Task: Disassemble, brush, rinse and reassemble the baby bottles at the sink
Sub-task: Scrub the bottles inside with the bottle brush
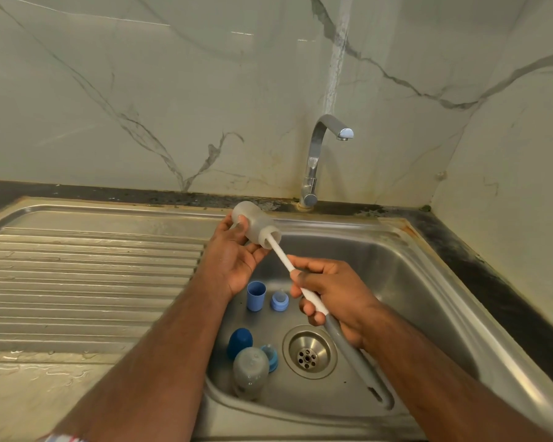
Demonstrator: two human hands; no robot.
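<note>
My left hand (pixel 237 260) grips a clear baby bottle (pixel 254 224) tilted on its side over the back left of the sink basin (pixel 406 282), mouth toward me. My right hand (pixel 332 298) holds the white and grey handle of a bottle brush (pixel 283 256); its head is inside the bottle, hidden. In the basin lie a light blue cap (pixel 256 296), a light blue collar with teat (pixel 280 300), a dark blue cap (pixel 240 342), a second clear bottle (pixel 250 373) and another blue collar with teat (pixel 270 357).
A chrome tap (pixel 316 161) stands behind the basin, spout toward the right, with no water running. The drain (pixel 309 356) sits in the basin's middle. A ribbed steel draining board (pixel 87 275) spreads to the left. Marble wall tiles rise behind and to the right.
</note>
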